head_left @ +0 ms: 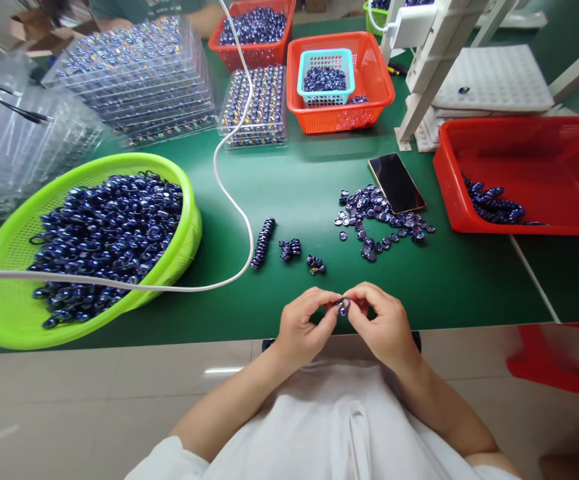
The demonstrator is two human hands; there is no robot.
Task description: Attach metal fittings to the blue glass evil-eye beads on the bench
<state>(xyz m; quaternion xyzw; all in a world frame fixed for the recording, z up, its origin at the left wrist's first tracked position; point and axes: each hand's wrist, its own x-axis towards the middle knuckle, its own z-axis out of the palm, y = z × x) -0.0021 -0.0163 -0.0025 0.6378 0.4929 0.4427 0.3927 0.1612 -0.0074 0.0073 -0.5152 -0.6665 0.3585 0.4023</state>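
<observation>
My left hand and my right hand meet at the near edge of the green table, fingers pinched together on a small dark blue ring-shaped piece. Just beyond them lie three short stacks of the same pieces. A loose scatter of flat blue pieces lies further back and right. A lime green basket full of blue pieces sits at the left.
A phone lies by the scatter. A red bin with a few pieces is at right. Orange baskets, a small teal basket, clear trays stand at the back. A white cable crosses the table.
</observation>
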